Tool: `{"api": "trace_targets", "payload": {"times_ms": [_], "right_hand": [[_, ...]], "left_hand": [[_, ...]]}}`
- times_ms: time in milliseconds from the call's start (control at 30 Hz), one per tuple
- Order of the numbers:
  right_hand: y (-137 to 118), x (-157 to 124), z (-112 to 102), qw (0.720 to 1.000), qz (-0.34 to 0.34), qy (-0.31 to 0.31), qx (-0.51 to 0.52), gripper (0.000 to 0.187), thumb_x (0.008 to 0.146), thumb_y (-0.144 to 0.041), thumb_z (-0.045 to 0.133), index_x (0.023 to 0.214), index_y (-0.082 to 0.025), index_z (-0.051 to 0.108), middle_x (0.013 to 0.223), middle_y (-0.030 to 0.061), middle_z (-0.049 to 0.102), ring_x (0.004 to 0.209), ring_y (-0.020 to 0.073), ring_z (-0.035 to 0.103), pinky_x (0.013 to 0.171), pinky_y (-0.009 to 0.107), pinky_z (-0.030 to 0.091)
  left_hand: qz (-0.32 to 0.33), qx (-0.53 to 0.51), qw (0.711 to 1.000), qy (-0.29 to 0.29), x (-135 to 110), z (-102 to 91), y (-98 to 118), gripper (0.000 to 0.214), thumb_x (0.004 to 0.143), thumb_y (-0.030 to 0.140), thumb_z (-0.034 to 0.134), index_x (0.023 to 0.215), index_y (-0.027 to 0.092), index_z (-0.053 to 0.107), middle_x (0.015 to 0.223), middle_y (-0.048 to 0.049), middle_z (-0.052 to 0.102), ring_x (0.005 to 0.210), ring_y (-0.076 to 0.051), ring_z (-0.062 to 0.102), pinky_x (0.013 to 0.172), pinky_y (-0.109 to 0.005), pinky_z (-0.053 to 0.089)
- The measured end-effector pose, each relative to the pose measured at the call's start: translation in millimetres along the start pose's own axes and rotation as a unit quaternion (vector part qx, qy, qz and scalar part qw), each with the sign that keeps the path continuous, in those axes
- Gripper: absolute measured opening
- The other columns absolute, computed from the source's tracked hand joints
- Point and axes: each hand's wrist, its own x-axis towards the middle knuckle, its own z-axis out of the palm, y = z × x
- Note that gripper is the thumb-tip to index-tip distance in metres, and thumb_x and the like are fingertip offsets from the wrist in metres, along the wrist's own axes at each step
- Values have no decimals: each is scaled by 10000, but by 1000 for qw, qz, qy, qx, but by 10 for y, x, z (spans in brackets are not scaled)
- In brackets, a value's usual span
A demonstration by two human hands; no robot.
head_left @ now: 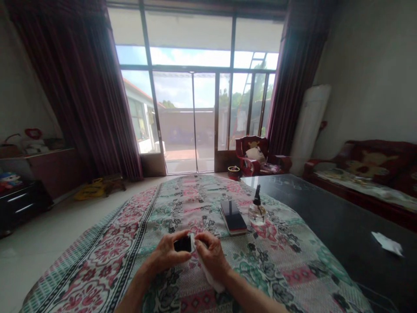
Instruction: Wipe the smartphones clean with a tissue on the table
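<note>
My left hand [167, 251] is closed around a smartphone [183, 244], its dark screen showing between thumb and fingers. Pinched in my right hand [211, 252] is a white cloth [213, 280], which could also be a tissue; one end hangs below the palm. Its upper part touches the phone's right end. Just beyond my right hand a dark-screened tablet [233, 216], or a large phone, lies flat on the patterned tablecloth [182, 204]. To its right stands a clear bottle [257, 213] with a black pump top and pale liquid inside.
A black table [342, 226] adjoins on the right, with a crumpled white paper [387, 243] on it. Beyond are a wooden armchair [243, 152] and a wooden sofa [368, 161]. A dark cabinet [26, 200] stands at left. Glass doors [182, 130] and purple curtains [87, 87] are ahead.
</note>
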Motion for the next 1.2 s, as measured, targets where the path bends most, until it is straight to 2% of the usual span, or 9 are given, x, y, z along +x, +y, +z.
{"api": "trace_targets", "payload": {"times_ms": [233, 367, 500, 767, 1000, 1200], "right_hand": [[-97, -52, 38, 1000, -25, -13, -5, 123, 772, -185, 555, 754, -186, 677, 750, 20, 668, 730, 154, 596, 691, 240, 442], [-49, -31, 44, 1000, -13, -16, 4, 135, 785, -208, 549, 772, -182, 681, 757, 26, 676, 724, 156, 599, 692, 244, 454], [31, 26, 29, 999, 19, 0, 39, 164, 805, -267, 540, 786, -183, 680, 753, 28, 683, 720, 165, 605, 682, 250, 477], [82, 95, 9, 993, 62, 2, 101, 223, 812, -355, 540, 741, -174, 648, 701, 18, 655, 666, 155, 590, 627, 238, 475], [23, 24, 9, 1000, 7, -11, 24, 166, 796, -272, 545, 785, -180, 683, 743, 24, 677, 711, 161, 606, 679, 247, 478], [-46, -14, 17, 999, -9, -33, 20, 151, 792, -239, 542, 795, -177, 680, 756, 20, 665, 714, 150, 596, 687, 236, 467]], "left_hand": [[-29, 3, 999, 15, 19, -48, -131, 696, 654, 374, 705, 1292, 131, 570, 1233, -83, 642, 1145, -297, 571, 962, -321, 446], [-30, 4, 999, 12, 4, -66, -77, 678, 661, 379, 699, 1288, 153, 575, 1168, -61, 678, 1073, -275, 611, 922, -318, 470], [-23, -20, 1000, 6, 0, -28, -9, 679, 643, 348, 708, 1288, 178, 579, 1209, -53, 658, 1134, -285, 580, 954, -320, 454], [26, -14, 1000, -6, 22, 50, 62, 668, 645, 323, 706, 1284, 176, 580, 1232, -52, 647, 1120, -273, 589, 982, -321, 435], [-3, -16, 1000, 8, 7, 1, -22, 685, 644, 378, 705, 1285, 174, 579, 1206, -50, 661, 1127, -282, 583, 967, -316, 445], [-20, -2, 999, 33, 18, -34, -98, 684, 649, 426, 705, 1269, 163, 590, 1158, -48, 682, 1101, -283, 591, 953, -331, 453]]}}
